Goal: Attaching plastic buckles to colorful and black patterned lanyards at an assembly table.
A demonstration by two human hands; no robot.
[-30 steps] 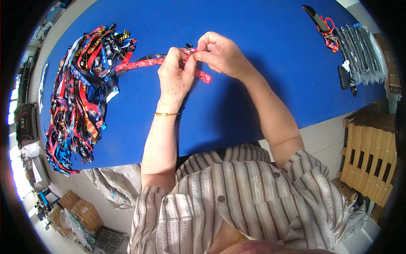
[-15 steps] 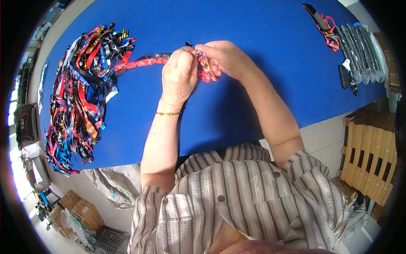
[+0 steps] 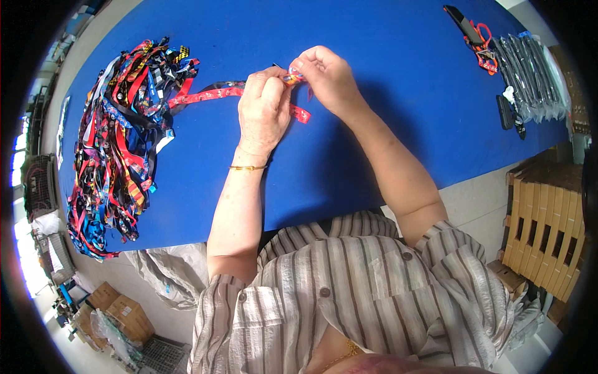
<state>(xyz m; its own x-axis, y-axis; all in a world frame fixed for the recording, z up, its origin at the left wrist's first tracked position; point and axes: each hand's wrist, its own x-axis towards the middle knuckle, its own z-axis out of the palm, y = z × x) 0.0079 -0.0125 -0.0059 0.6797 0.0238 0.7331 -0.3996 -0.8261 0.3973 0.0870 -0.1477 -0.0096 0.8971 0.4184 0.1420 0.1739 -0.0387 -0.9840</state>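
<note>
My left hand (image 3: 265, 112) is closed on a red printed lanyard strap (image 3: 212, 95), above the middle of the blue table. The strap runs left from the fist to a big heap of multicoloured lanyard straps (image 3: 124, 143). A short red strap end (image 3: 301, 113) hangs out below the left fist. My right hand (image 3: 330, 78), just to the right, pinches a colourful bit of strap between thumb and fingers. The two hands almost touch at the fingertips. A dark strap lies behind the red one, and a small black piece (image 3: 278, 65) shows beyond the left knuckles.
At the table's (image 3: 311, 181) far right lie a row of dark items in clear bags (image 3: 529, 78), an orange-red cord (image 3: 483, 50), a black flat object (image 3: 460, 22) and a small black item (image 3: 506, 112). Stacked cardboard (image 3: 545, 230) stands right; cartons (image 3: 128, 315) sit lower left.
My right hand has moved up and slightly left, turning over the pinched strap. The loop between the hands has closed up, leaving a short red end hanging.
</note>
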